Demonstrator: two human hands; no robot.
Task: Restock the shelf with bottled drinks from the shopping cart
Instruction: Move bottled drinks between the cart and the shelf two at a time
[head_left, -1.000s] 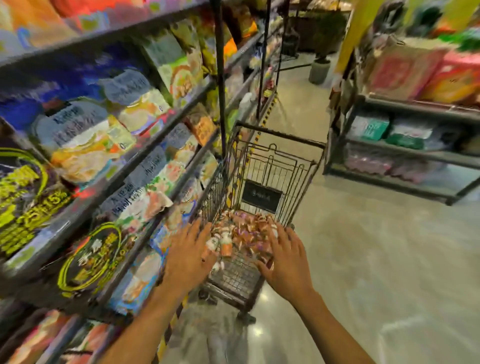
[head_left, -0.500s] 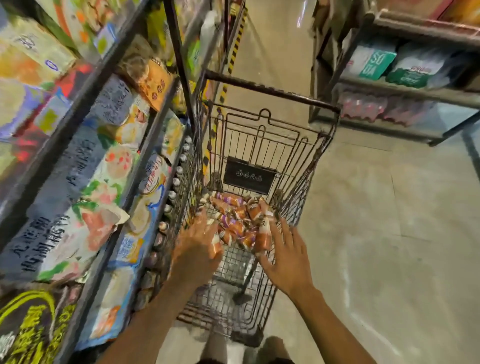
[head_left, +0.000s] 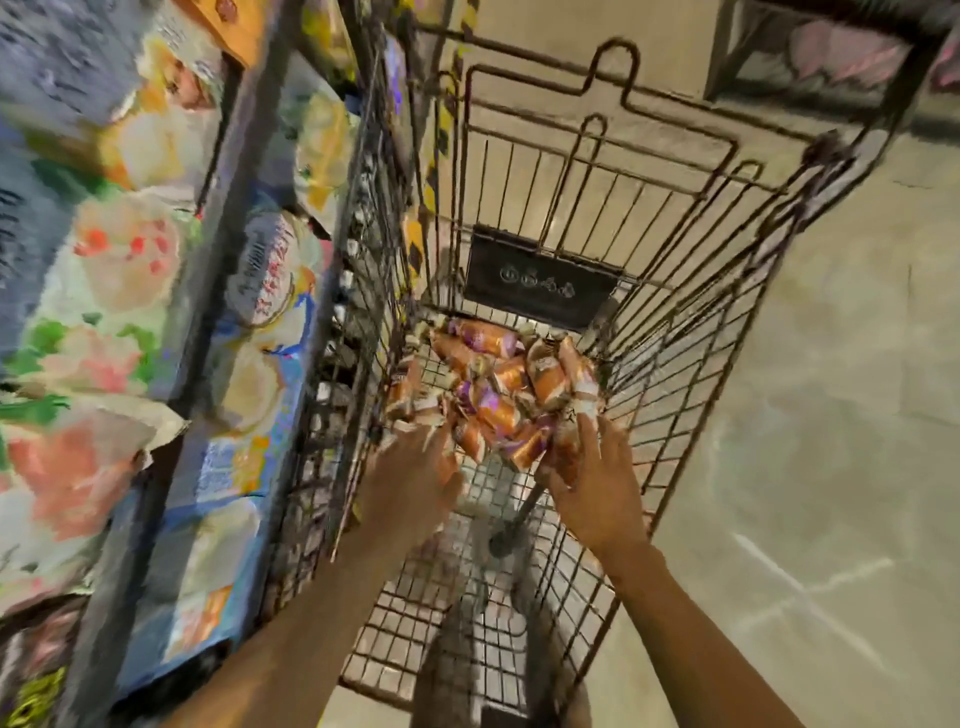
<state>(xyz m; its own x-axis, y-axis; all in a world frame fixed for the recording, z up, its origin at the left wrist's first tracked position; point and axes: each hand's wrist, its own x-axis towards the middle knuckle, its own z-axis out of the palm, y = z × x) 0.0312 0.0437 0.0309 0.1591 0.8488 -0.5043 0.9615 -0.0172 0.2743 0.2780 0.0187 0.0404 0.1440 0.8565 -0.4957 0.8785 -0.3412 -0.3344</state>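
Several small orange and purple bottled drinks (head_left: 498, 384) with white caps lie piled at the far end of the wire shopping cart (head_left: 691, 322). Both my hands are down inside the cart at the near edge of the pile. My left hand (head_left: 410, 483) curls over bottles on the pile's left side, with an orange bottle under its palm; motion blur hides the fingers. My right hand (head_left: 592, 488) is closed around an orange bottle (head_left: 576, 410) whose white cap sticks up past my fingers. The shelf (head_left: 244, 208) stands right against the cart's left side.
Large colourful snack bags (head_left: 104, 322) fill the shelf on the left. A row of white bottle caps (head_left: 343, 291) shows low on the shelf through the cart's wire. A black plate (head_left: 535, 283) hangs on the cart's far wall. To the right lies concrete floor (head_left: 831, 415).
My view has tilted down and closer to the cart. Both hands have pushed further forward into the bottle pile and closed around bottles.
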